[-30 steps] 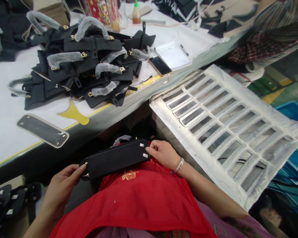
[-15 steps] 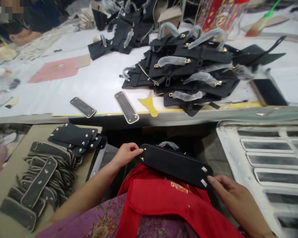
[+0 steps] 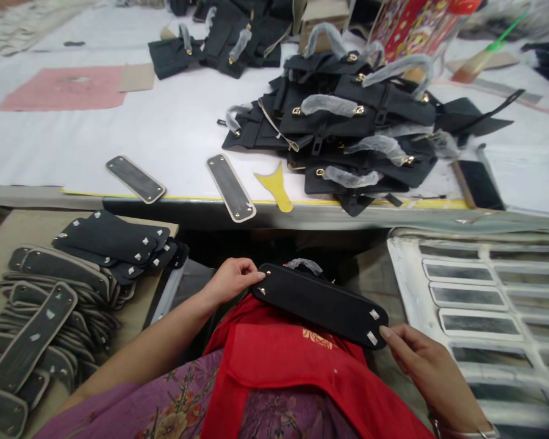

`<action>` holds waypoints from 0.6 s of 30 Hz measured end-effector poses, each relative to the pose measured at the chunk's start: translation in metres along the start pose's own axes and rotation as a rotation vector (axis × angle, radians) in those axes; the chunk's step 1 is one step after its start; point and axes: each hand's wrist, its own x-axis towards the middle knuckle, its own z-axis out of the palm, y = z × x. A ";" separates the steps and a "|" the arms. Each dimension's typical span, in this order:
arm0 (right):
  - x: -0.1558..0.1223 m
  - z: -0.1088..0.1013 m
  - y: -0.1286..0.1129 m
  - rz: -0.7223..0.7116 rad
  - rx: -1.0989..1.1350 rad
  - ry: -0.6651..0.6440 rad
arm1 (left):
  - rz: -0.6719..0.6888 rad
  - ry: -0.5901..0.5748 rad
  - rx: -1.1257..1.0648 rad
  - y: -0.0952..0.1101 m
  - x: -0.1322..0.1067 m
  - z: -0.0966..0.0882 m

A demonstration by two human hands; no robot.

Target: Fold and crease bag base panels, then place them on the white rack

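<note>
A long black panel (image 3: 320, 305) lies across the lap, over a red apron (image 3: 302, 360), its left end set farther off than its right. It is matt and smooth, with rounded ends; two small gold-coloured fittings sit at the left end and two white tabs at the right. The left hand (image 3: 231, 280) pinches the left end, fingers closed with the thumb on top. The right hand (image 3: 421, 353) grips the right end, thumb against the rim, its other fingers partly hidden behind.

A wrapped handle (image 3: 305, 265) shows just past the panel's far edge. Beyond that, a dark gap separates the panel from the near edge of the white desk (image 3: 183, 134). Two grey panels (image 3: 231, 187) and a yellow piece (image 3: 277, 186) lie along that edge, their near ends reaching over its yellow line. Behind the grey panels, white surface stretches leftward to a pink sheet (image 3: 68, 88); to the right, a heap of black bags (image 3: 329, 122) crowds the desk, with a phone (image 3: 480, 185) beside it.

Left of the lap, a board (image 3: 165, 227) carries piled panels (image 3: 32, 335). On the right, a slotted white rack (image 3: 402, 274) comes close to the right hand.
</note>
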 end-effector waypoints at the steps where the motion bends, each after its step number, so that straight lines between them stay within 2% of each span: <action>1: 0.000 0.000 0.000 0.029 0.028 -0.046 | 0.000 -0.005 0.008 0.001 0.000 -0.001; 3: 0.001 -0.001 0.000 0.065 0.064 -0.102 | -0.001 -0.011 0.038 0.003 0.002 -0.002; 7: 0.002 -0.002 -0.005 0.045 0.027 -0.056 | 0.026 -0.034 0.180 0.007 0.004 -0.002; 14: 0.001 -0.002 -0.005 -0.077 0.029 0.011 | 0.076 -0.068 0.747 0.013 0.007 -0.010; 16: 0.002 -0.004 -0.001 -0.082 0.025 0.029 | 0.205 -0.028 0.884 0.023 0.012 -0.010; 18: 0.001 -0.005 0.002 -0.089 0.039 0.046 | 0.397 -0.028 0.950 0.039 0.013 0.001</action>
